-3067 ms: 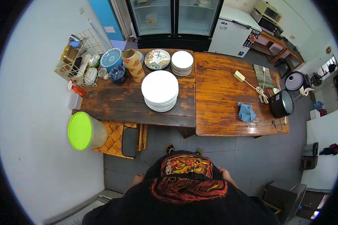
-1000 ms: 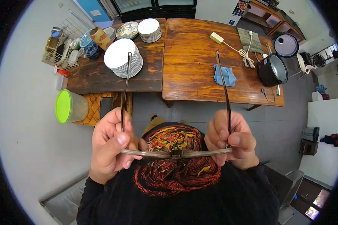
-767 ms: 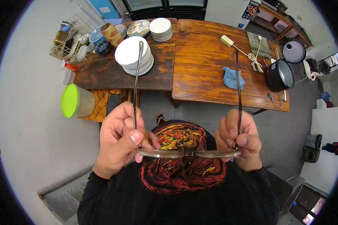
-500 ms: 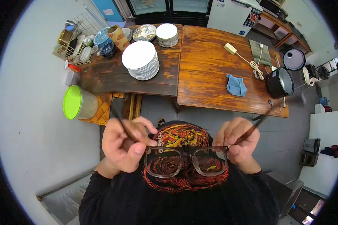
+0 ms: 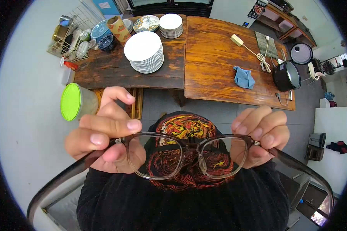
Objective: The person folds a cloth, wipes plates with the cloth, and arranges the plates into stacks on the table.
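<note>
A pair of eyeglasses (image 5: 191, 146) with a dark upper rim and clear lower rim is held up close to the camera, its temples spread wide toward the lower corners. My left hand (image 5: 108, 133) pinches the frame at the left hinge, with the index finger raised. At the opposite hinge, my right hand (image 5: 262, 134) grips the frame between thumb and curled fingers. Through the lenses my black shirt (image 5: 181, 204) with its red and yellow print shows.
A dark table (image 5: 104, 73) bears stacked white plates (image 5: 143, 48), bowls and a dish rack (image 5: 71, 42). On the lighter table (image 5: 216, 57) lie a blue cloth (image 5: 244, 77), a power strip (image 5: 236, 40) and a black pot (image 5: 286, 76). A green-lidded bin (image 5: 71, 102) stands left.
Both hands have come up from my sides and now hold the eyeglasses. The glasses have turned from temples pointing away to temples pointing toward me, and they are closer to the camera.
</note>
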